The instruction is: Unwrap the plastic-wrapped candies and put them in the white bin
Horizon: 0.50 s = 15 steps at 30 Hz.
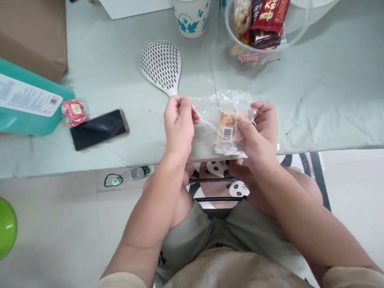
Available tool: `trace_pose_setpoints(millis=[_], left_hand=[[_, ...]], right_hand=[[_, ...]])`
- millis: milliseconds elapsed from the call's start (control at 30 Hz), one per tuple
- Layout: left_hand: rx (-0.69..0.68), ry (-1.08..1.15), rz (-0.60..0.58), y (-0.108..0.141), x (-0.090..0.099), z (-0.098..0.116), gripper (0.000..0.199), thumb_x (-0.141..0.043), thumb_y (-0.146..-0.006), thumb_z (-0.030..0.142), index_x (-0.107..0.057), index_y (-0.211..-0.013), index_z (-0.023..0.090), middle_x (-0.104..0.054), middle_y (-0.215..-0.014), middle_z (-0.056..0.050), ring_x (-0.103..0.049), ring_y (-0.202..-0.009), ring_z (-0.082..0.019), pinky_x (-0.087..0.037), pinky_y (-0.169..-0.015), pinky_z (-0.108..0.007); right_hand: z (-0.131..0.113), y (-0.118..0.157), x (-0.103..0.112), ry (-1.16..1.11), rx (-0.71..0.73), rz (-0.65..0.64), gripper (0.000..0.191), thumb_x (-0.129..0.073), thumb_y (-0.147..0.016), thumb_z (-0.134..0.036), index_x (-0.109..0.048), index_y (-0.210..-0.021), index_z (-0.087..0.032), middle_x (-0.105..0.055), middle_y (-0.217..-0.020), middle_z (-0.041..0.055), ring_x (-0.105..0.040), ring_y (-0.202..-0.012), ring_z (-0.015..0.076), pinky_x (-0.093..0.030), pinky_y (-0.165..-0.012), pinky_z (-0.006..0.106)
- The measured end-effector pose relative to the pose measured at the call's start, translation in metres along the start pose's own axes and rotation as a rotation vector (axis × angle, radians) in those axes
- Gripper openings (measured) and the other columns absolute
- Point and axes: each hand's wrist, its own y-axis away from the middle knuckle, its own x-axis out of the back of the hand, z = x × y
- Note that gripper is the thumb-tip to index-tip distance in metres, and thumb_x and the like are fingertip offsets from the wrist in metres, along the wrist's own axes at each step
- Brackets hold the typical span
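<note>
Between my hands, above the table's front edge, is a clear plastic wrapper (pixel 207 108) with a light brown snack piece (pixel 229 119) and a barcode label in it. My left hand (pixel 179 126) is closed, pinching the wrapper's left end between thumb and fingers. On the other side my right hand (pixel 260 130) grips the wrapped snack, its thumb lying across the front. The film is stretched between the two hands. A grey perforated skimmer (pixel 162 64) lies just beyond my left hand, which hides its handle.
A clear tub (pixel 300 36) of packaged snacks stands at the back right, beside a paper cup (pixel 192 18). Leftward lie a phone (pixel 100 130), a red wrapped packet (pixel 75 113), a teal bottle (pixel 33 120) and a cardboard box (pixel 33 32). A plastic bottle (pixel 139 173) is on the floor.
</note>
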Motion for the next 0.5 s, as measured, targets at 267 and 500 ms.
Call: trace_pose_setpoints(millis=[267, 500], left_hand=[[-0.115, -0.177, -0.2, 0.017, -0.008, -0.014, 0.043, -0.075, -0.095, 0.037, -0.044, -0.125, 0.03, -0.055, -0.104, -0.001, -0.057, -0.07, -0.006, -0.047, -0.061, -0.02], [-0.387, -0.444, -0.245, 0.009, 0.003, -0.025, 0.062, -0.067, -0.096, 0.02, -0.032, -0.144, 0.037, -0.055, -0.119, -0.006, -0.061, -0.087, -0.012, -0.053, -0.072, -0.027]], right_hand=[[-0.003, -0.002, -0.004, 0.177, 0.176, 0.007, 0.041, -0.047, -0.106, -0.053, -0.034, -0.14, -0.033, -0.052, -0.103, 0.0047, -0.065, -0.083, 0.0188, -0.057, -0.068, 0.037], [-0.001, -0.008, 0.005, 0.135, 0.094, 0.106, 0.036, -0.053, -0.104, -0.049, -0.039, -0.133, -0.034, -0.055, -0.105, 0.0047, -0.069, -0.085, 0.0205, -0.059, -0.069, 0.038]])
